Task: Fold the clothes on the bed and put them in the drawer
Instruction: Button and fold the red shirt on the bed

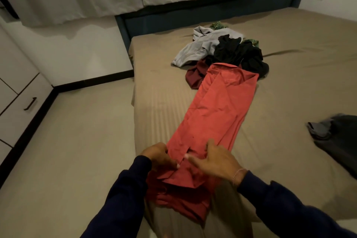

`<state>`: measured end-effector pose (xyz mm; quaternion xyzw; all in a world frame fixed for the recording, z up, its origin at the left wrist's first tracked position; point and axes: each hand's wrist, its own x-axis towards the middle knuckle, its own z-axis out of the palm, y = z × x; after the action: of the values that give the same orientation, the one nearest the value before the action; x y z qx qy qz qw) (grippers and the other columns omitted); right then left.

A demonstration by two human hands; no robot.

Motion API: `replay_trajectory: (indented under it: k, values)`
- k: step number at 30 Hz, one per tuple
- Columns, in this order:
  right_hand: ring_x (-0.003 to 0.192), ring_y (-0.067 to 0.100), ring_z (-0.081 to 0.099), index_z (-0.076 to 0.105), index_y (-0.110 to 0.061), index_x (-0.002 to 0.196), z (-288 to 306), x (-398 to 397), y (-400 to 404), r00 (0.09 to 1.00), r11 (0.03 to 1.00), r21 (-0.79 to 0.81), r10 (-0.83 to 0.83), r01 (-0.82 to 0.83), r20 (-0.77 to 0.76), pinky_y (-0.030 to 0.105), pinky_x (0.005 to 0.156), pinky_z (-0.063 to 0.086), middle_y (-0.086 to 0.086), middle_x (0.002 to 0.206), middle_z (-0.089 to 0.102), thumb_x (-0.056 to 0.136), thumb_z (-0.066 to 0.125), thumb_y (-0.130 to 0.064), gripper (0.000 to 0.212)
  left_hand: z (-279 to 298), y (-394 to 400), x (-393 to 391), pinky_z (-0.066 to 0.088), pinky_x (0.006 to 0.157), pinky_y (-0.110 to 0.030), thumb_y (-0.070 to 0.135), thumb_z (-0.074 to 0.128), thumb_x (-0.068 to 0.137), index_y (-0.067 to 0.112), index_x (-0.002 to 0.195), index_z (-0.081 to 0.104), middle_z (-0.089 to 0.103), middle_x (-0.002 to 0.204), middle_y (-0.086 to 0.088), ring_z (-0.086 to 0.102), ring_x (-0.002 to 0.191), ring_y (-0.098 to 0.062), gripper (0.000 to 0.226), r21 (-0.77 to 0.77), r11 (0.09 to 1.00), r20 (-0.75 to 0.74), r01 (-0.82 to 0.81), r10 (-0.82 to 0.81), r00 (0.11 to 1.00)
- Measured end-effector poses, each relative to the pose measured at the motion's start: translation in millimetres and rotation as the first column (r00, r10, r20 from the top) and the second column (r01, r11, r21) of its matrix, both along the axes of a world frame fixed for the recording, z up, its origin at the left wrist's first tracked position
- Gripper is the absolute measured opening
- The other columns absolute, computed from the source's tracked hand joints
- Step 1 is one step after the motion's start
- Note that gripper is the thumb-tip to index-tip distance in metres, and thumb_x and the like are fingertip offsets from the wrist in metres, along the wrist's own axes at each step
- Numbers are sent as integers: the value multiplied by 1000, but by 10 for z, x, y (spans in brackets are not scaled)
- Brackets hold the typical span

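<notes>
i stand at the near edge of the bed (pixel 289 44), which is covered in a tan sheet, and the red shirt (pixel 216 110) lies in front of me as a long narrow strip running away from me across the sheet. its near end is bunched up at the mattress edge, right under my arms. my left hand (pixel 160 157) is at the strip's left side with its fingers curled onto the cloth, pinching the red fabric there. my right hand (pixel 214 160) lies on top of the shirt with its fingers spread and fairly straight, resting flat on the cloth beside the left one. the far end of the shirt touches a pile of unfolded clothes: a grey garment (pixel 201 48), a black garment (pixel 239 54), a maroon garment (pixel 195 75) and a bit of green patterned cloth (pixel 217 25) behind them. off to my right, well apart from the pile, a dark grey garment (pixel 340 141) lies on the sheet. on my left, across the floor, stands a white cabinet with a drawer (pixel 21 110) that has a dark handle and is closed
</notes>
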<state>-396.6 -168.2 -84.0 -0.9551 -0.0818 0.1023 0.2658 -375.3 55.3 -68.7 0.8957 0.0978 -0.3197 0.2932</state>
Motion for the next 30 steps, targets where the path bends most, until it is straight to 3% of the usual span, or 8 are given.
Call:
replay_trajectory:
  k: [4, 7, 9, 16, 19, 24, 28, 30]
  values:
    - [83, 21, 65, 37, -20, 113, -16, -223, 79, 991, 982, 175, 84, -64, -107, 37, 66, 54, 2, 100, 62, 77, 81, -39, 60, 103, -146, -78, 61, 64, -31, 35, 95, 60, 15, 99, 59, 67, 94, -2, 67, 79, -19, 57, 117, 993, 47, 2, -7, 999]
    - [62, 10, 58, 39, -24, 111, 14, -261, 151, 996, 949, 316, 41, -16, -74, 19, 47, 44, -3, 85, 59, 77, 83, -27, 56, 98, -186, -168, 55, 67, -33, 36, 96, 55, 14, 113, 38, 59, 107, -5, 63, 92, -24, 84, 263, 963, 130, 58, -95, 987]
    - [69, 3, 55, 40, -24, 115, 51, -323, 205, 998, 931, 363, 40, -20, -47, 11, 49, 42, -11, 87, 54, 79, 82, -22, 56, 87, -186, -225, 53, 67, -34, 33, 95, 55, 16, 106, 42, 60, 104, -4, 63, 90, -24, 75, 311, 944, 174, 107, -167, 970]
    - [91, 3, 65, 63, -18, 108, -154, -605, 414, 996, 876, 474, 86, -93, 37, 19, 80, 58, -9, 102, 66, 79, 84, -29, 37, 124, -135, -257, 61, 71, -38, 23, 85, 70, 11, 79, 72, 71, 80, -4, 69, 73, -19, 20, 324, 932, 305, 162, -265, 915]
    - [83, 2, 60, 71, -22, 86, -319, -648, 470, 974, 924, 346, 94, -163, 208, 24, 77, 53, -11, 90, 67, 87, 74, -31, 9, 190, -115, -302, 60, 68, -37, 20, 81, 72, 12, 77, 71, 70, 78, -4, 68, 70, -19, 14, 349, 928, 391, 129, -270, 880]
    - [78, 12, 52, 75, -30, 90, -402, -725, 645, 894, 982, 105, 95, -156, 438, 34, 72, 43, -12, 88, 66, 94, 52, -47, 29, 230, -186, -411, 52, 60, -27, 20, 75, 75, 20, 76, 74, 70, 76, 2, 64, 67, -14, 2, 385, 910, 498, 155, -346, 795]
    - [88, 13, 62, 72, -26, 109, -383, -689, 646, 902, 898, 176, 358, -404, 243, 36, 81, 50, -5, 102, 71, 100, 46, -43, 33, 101, -183, -434, 48, 63, -25, 27, 72, 82, 20, 82, 78, 73, 79, 3, 63, 68, -11, 10, 325, 910, 430, 258, -385, 816]
    - [75, 9, 63, 73, -20, 94, -306, -622, 499, 859, 828, 231, 479, -510, 178, 30, 71, 50, -4, 89, 72, 101, 48, -39, 32, 23, -119, -443, 44, 62, -26, 26, 68, 87, 15, 82, 78, 73, 77, -1, 61, 65, -12, 16, 258, 914, 353, 313, -391, 850]
